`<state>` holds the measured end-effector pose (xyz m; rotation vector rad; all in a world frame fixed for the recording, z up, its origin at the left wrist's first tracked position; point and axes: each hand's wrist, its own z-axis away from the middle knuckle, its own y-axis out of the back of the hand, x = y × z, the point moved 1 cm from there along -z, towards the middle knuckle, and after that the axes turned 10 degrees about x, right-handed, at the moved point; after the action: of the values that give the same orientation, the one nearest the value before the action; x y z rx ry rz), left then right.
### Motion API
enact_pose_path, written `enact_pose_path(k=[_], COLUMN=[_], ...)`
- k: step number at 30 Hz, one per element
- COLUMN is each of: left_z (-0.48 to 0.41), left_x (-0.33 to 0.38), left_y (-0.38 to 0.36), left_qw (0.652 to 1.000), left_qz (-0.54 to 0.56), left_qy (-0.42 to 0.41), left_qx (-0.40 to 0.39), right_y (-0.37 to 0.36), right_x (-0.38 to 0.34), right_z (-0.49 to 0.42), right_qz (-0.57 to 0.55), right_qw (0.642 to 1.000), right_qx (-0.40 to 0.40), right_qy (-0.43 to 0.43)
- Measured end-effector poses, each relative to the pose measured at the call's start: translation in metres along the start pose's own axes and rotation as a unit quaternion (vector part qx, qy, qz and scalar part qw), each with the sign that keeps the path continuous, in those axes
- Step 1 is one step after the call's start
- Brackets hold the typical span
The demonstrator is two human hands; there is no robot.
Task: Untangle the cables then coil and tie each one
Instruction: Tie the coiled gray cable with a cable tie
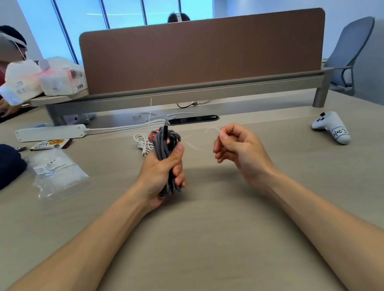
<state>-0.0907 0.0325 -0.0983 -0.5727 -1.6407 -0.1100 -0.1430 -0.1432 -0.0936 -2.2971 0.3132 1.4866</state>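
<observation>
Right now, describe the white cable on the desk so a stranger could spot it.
Below the brown divider panel sits a black cable slot in the desk. Just left of it, behind the left hand, lies the white cable: smooth and loose, unlike the grey braided bundle that hand grips.

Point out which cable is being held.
The grey braided cable, gripped in a bundle by the left hand. The white cable lies untouched on the desk behind; the right hand pinches a clear tie.

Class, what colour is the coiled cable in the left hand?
Grey and black braided cable; head view.
</observation>
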Motion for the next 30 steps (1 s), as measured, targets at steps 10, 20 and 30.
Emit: enact_pose_path(k=[10, 20, 30], left_z=[0.008, 0.006, 0.005], left_x=[0.001, -0.002, -0.005], left_y=[-0.008, -0.004, -0.003], left_qw=[0.996, 0.992, 0.995], left_qz=[0.023, 0.054, 0.022], left_qy=[0.081, 0.110, 0.099], left_qx=[0.002, -0.001, -0.020], right_y=[-0.012, -0.007, -0.010], right_x=[0.003, 0.005, 0.008], right_z=[0.011, 0.008, 0.012], right_qz=[-0.017, -0.011, -0.017], right_qw=[0.994, 0.993, 0.983], right_qx=[-0.092, -0.098, -0.182], right_qy=[0.047, 0.061, 0.022])
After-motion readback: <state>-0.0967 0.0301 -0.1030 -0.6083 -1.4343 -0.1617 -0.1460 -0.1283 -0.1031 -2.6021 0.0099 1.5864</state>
